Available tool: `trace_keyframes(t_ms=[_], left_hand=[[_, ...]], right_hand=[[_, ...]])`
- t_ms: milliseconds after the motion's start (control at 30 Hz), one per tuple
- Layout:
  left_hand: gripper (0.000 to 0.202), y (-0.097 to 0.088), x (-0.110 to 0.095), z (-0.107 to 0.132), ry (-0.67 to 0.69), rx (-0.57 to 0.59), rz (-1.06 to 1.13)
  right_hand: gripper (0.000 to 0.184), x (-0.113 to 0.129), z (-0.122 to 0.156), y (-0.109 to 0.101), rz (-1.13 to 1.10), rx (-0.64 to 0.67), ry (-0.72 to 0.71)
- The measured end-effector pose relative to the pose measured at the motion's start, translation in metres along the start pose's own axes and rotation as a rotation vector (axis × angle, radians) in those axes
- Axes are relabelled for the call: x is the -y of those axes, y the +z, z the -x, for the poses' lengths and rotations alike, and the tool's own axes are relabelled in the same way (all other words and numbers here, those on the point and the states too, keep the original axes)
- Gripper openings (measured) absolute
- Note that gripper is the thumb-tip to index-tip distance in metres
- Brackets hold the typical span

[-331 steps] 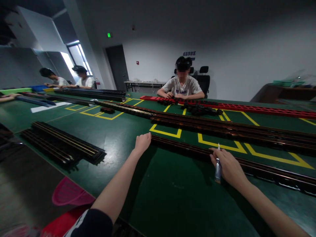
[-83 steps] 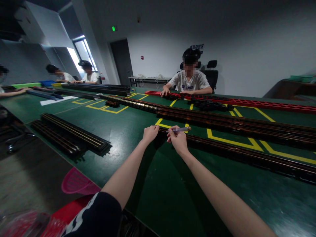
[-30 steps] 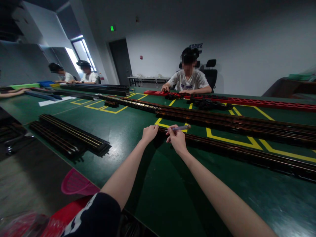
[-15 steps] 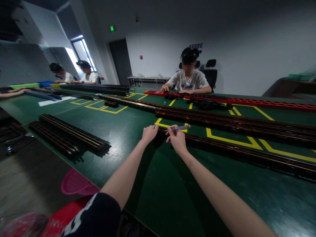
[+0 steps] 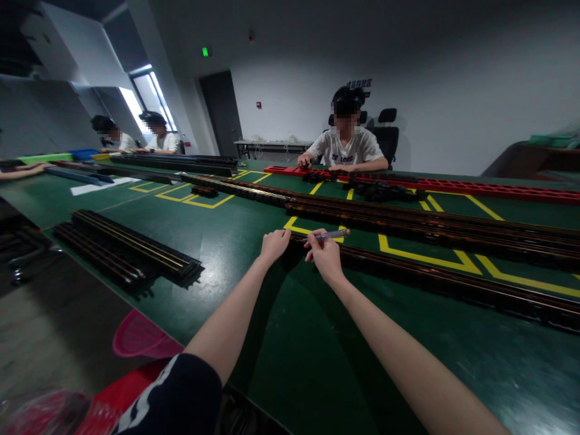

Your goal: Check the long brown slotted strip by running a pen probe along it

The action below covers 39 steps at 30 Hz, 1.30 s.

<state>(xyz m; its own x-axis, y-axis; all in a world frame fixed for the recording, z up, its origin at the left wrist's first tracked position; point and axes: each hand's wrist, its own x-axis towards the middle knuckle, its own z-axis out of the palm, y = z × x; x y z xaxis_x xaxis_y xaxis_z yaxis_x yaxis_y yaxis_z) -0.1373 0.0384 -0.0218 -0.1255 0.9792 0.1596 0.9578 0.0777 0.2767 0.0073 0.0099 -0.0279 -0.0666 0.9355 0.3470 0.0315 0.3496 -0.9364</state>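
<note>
Green tabletop (image 5: 235, 235) spreads before me and, with twelve o'clock straight ahead, both my hands are close to twelve. My left hand (image 5: 274, 244) is closed over the left end of a long dark rail (image 5: 435, 272); its fingertips are hidden. From there the rail runs along the tabletop, past my right hand (image 5: 325, 257), off towards two o'clock. That right hand, just beside the left, pinches a slim pen-like tool (image 5: 336, 234) between thumb and fingers. The tool's thick end points between two and three o'clock, while its thin tip faces my left hand, near the rail's end; I cannot tell whether the tip touches. Beyond, from twelve round to two, lies a bundle of dark rails (image 5: 389, 220), with yellow lines (image 5: 430, 261) on the tabletop between it and my rail. At ten o'clock rests a separate dark stack (image 5: 136, 241). Towards one o'clock, across from me, a person in a white shirt (image 5: 347, 148) sits behind a long red frame (image 5: 493, 190). Low at nine is a pink basket (image 5: 140, 335).
</note>
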Motion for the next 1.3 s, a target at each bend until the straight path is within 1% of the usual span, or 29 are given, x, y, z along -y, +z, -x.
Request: trace_keyframes(t_ms=[500, 767, 1300], left_hand=[[0.046, -0.0028, -0.0017, 0.001, -0.02, 0.008, 0.0], [0.047, -0.0023, -0.0024, 0.0007, -0.028, 0.007, 0.006], [0.046, -0.0024, -0.0017, 0.0005, -0.038, 0.005, 0.036]], right_hand=[[0.024, 0.0006, 0.0004, -0.0002, 0.006, 0.001, 0.003], [0.021, 0.0016, 0.0007, 0.0, 0.007, 0.003, 0.007], [0.024, -0.0011, 0.0003, -0.0003, 0.014, 0.0, -0.013]])
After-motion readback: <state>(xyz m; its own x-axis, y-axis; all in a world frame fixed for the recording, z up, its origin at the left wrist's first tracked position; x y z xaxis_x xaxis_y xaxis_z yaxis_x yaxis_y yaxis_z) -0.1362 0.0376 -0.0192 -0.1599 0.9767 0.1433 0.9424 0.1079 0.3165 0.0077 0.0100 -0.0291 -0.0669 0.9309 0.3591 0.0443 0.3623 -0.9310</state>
